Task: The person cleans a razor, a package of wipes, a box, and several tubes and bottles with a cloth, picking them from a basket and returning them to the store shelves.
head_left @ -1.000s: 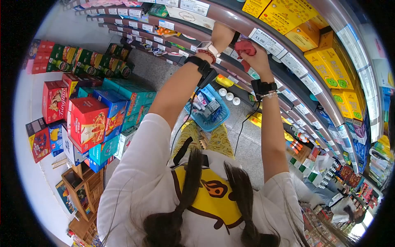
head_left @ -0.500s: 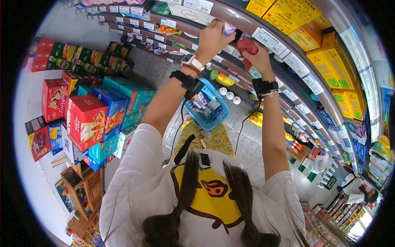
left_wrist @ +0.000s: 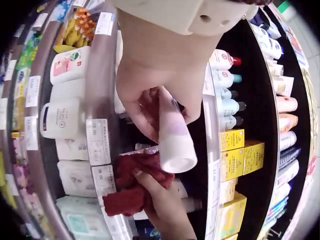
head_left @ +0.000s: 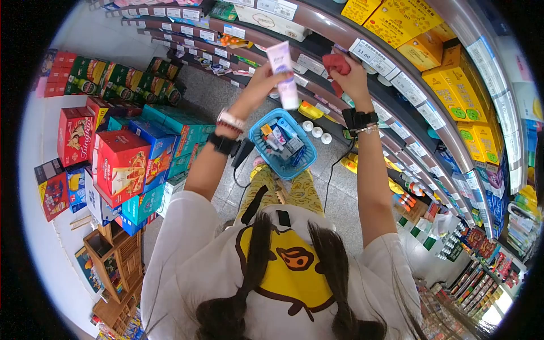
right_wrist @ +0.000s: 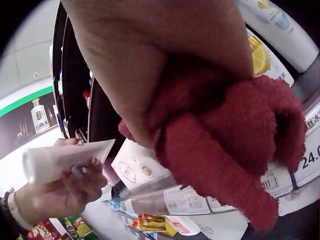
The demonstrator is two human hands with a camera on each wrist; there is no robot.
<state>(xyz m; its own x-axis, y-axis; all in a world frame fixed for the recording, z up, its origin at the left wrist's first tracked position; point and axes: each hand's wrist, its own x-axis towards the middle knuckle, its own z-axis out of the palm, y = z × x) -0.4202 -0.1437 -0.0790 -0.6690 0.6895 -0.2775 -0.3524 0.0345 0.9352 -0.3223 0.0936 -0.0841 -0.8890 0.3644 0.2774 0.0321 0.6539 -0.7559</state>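
My left hand point(head_left: 259, 90) grips a pale pink and lilac squeeze tube point(head_left: 283, 76) with a white cap, held out in front of the shelf with the cap end pointing down. In the left wrist view the tube point(left_wrist: 175, 132) shows between thumb and fingers. My right hand point(head_left: 354, 82) holds a bunched dark red cloth point(head_left: 337, 67) at the shelf edge beside the 11.00 price label. The right wrist view shows the cloth point(right_wrist: 220, 135) large, its folds hanging out of the grip, with the left hand point(right_wrist: 65, 192) and tube off to the side.
A blue basket point(head_left: 310, 158) with several packaged goods stands on the floor by my feet. Shelves with price labels point(head_left: 368, 54) curve round in front, holding yellow boxes point(head_left: 405, 20). Stacked cartons point(head_left: 119, 164) stand at the left. Three white-capped items point(head_left: 316, 132) sit near the basket.
The left hand has come out of the shelf with the tube and moved down and left, clear of the shelf edge. The right hand stays with the cloth at nearly the same place.
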